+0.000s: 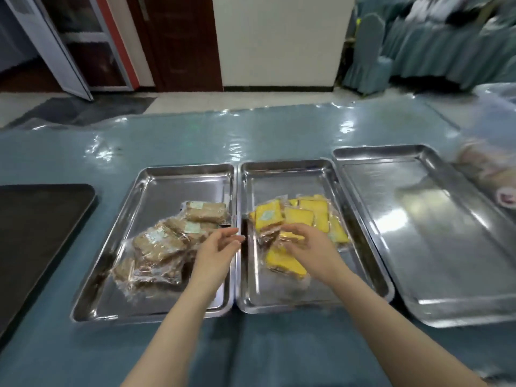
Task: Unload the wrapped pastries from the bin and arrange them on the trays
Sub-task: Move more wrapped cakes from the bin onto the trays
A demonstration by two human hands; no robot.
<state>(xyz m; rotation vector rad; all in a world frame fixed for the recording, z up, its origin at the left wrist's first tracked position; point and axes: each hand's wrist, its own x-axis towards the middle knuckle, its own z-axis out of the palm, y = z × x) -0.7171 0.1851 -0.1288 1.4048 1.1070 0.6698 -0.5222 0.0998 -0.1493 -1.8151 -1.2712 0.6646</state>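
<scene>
Three steel trays stand side by side on the table. The left tray (pixel 156 185) holds several brown wrapped pastries (pixel 159 247) in a loose pile. Yellow wrapped pastries (pixel 304 216) lie heaped in the middle tray (pixel 282 174). The large right tray (pixel 418 219) has nothing in it. My left hand (pixel 217 250) hovers over the right edge of the left tray, fingers apart, holding nothing. Over the yellow pile, my right hand (pixel 310 244) has its fingers spread and resting on the wrappers, gripping none. At the far right edge, a blurred clear bag (pixel 491 163) holds more wrapped pastries.
A black tray (pixel 36 227) lies at the left of the table. The table wears a blue cloth under shiny clear plastic (pixel 251 135). Beyond it are a tiled floor, a dark wooden door and blue-covered chairs (pixel 371 51) at the back right.
</scene>
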